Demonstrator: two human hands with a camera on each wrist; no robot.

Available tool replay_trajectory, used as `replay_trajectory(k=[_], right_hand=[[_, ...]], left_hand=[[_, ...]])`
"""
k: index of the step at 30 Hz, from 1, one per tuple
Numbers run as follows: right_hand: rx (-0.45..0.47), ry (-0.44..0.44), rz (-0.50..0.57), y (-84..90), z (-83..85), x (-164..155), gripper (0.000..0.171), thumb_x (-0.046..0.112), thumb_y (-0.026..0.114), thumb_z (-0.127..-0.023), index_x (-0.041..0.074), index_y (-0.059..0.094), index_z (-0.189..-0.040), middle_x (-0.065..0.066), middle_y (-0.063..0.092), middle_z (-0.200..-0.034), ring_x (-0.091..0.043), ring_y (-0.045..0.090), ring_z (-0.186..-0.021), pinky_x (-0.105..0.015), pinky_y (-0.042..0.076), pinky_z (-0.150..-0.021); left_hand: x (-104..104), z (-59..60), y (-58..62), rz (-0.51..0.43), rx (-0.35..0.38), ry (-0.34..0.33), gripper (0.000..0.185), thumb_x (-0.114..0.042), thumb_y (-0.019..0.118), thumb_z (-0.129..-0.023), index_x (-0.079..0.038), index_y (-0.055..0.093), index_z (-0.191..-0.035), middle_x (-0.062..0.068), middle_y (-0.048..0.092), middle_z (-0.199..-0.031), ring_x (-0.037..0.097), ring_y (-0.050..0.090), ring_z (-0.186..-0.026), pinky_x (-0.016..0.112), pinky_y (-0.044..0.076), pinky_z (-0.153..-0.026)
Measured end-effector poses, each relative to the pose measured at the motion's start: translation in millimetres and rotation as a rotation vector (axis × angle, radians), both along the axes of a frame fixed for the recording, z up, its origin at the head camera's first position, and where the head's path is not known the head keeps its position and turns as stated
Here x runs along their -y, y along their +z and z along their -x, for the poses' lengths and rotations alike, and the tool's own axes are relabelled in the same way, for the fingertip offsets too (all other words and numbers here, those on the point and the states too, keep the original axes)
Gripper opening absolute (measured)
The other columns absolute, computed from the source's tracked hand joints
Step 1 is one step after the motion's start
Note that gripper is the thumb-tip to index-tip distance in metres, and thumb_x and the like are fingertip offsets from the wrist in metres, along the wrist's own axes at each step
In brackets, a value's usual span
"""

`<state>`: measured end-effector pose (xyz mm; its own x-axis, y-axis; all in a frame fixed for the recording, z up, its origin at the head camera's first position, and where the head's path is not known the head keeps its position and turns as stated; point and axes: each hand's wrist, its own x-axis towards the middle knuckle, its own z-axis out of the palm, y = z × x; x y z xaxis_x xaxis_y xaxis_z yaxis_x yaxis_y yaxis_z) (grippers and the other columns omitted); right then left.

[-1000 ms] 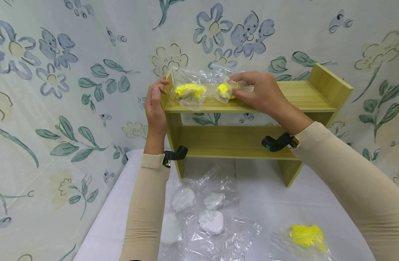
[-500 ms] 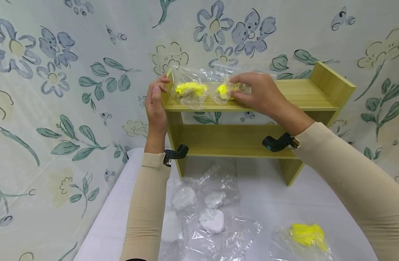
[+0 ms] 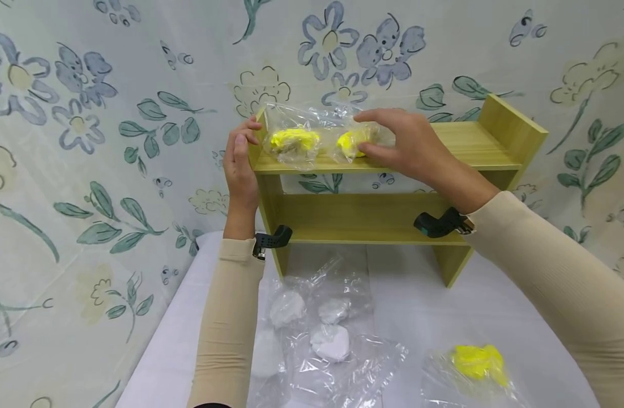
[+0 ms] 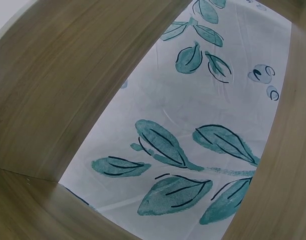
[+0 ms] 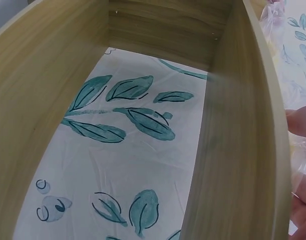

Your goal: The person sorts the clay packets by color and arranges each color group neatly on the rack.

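A two-tier wooden shelf (image 3: 363, 218) stands on the white-covered table. On its upper board, at the left end, lies a clear bag with a yellow lump (image 3: 294, 139). Just right of it is a second bagged yellow lump (image 3: 350, 141), lying between the parted thumb and index finger of my right hand (image 3: 411, 141). In the right wrist view, clear plastic also shows between that hand's fingers (image 5: 300, 122) past the board edge. My left hand (image 3: 242, 170) rests against the shelf's left side panel, fingertips at its top edge and thumb upright outside.
Several bagged white lumps (image 3: 330, 342) lie on the table in front of the shelf's left half. Another bagged yellow lump (image 3: 477, 362) is at the front right. A floral cloth (image 3: 139, 170) hangs behind. The lower board (image 3: 342, 224) runs beneath the hands.
My right hand's thumb and index finger have spread apart, and more of the second yellow lump shows. The left hand has kept its place at the side panel.
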<state>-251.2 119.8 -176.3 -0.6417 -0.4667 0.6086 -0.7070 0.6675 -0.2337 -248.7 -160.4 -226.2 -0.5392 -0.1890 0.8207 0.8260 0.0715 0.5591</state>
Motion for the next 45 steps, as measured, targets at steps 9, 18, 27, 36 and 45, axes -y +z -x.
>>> replay_trajectory(k=[9,18,27,36,45], right_hand=[[-0.045,0.007,-0.032,-2.6,-21.8,-13,0.050,0.026,0.073,-0.086,0.016,0.058,-0.132,-0.004,0.057,-0.136,-0.024,0.050,-0.128,-0.044,0.040,-0.105],[-0.150,0.004,0.015,-6.9,-38.8,-34,0.048,0.020,0.076,-0.083,0.012,0.061,-0.128,-0.007,0.061,-0.131,-0.025,0.052,-0.126,-0.040,0.041,-0.106],[-0.195,0.015,-0.015,-17.0,-59.6,-48,0.047,0.015,0.079,-0.079,0.009,0.064,-0.123,-0.009,0.063,-0.126,-0.028,0.054,-0.122,-0.042,0.042,-0.104],[-0.178,0.000,-0.009,-46.0,-97.8,-79,0.052,0.021,0.081,-0.077,0.011,0.064,-0.124,-0.006,0.063,-0.127,-0.026,0.055,-0.121,-0.014,0.034,-0.104],[-0.161,-0.046,0.010,-81.7,-132.2,-105,0.058,0.014,0.081,-0.071,0.011,0.063,-0.126,-0.007,0.062,-0.128,-0.013,0.053,-0.122,-0.007,0.032,-0.100]], left_hand=[[3,1.7,-3.5,-0.004,0.008,0.006,0.025,-0.015,0.032,-0.098,0.002,0.048,-0.087,0.027,0.054,-0.125,0.022,0.042,-0.134,0.026,0.024,-0.114],[2,-0.5,-2.7,-0.004,0.019,0.011,0.023,-0.014,0.032,-0.097,-0.007,0.051,-0.086,0.024,0.054,-0.127,0.016,0.043,-0.133,0.025,0.023,-0.114],[0,-0.2,-3.6,-0.013,0.013,0.003,0.023,-0.013,0.032,-0.096,-0.008,0.051,-0.085,0.025,0.055,-0.125,0.019,0.044,-0.133,0.026,0.024,-0.114],[0,1.9,-1.9,0.016,-0.021,0.008,0.023,-0.014,0.032,-0.097,-0.006,0.050,-0.086,0.028,0.053,-0.124,0.022,0.043,-0.134,0.027,0.024,-0.114],[-1,1.4,0.0,-0.002,0.003,0.021,0.023,-0.014,0.032,-0.097,-0.007,0.050,-0.086,0.025,0.054,-0.126,0.015,0.043,-0.133,0.025,0.024,-0.114]])
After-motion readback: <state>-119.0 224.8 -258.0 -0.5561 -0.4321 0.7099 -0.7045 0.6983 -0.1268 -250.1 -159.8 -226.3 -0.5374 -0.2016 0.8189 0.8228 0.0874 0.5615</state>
